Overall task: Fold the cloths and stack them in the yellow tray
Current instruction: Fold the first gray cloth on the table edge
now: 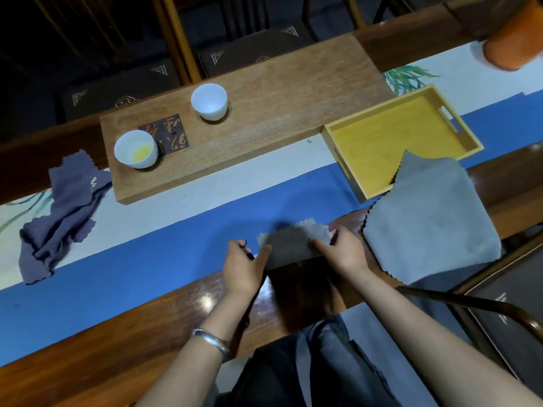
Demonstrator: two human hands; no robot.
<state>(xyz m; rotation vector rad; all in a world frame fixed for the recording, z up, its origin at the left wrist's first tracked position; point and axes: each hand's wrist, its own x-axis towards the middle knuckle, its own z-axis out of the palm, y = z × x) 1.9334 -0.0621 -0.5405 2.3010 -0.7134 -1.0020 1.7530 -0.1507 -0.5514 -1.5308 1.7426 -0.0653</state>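
A small grey cloth (291,245) with scalloped edges lies folded over near the table's front edge. My left hand (242,267) pinches its left end, and my right hand (342,251) pinches its right end. The yellow tray (382,142) stands at the right with nothing flat inside it. A larger light-grey cloth (432,218) lies to the right, one corner resting over the tray's near rim. A crumpled purple cloth (63,212) lies at the far left.
A wooden board (264,107) at the back carries two white cups, one bare (209,101) and one with yellow liquid (135,148). An orange cylinder (514,39) stands at the top right. A blue and white runner (147,257) covers the table; a chair arm (470,304) is at right.
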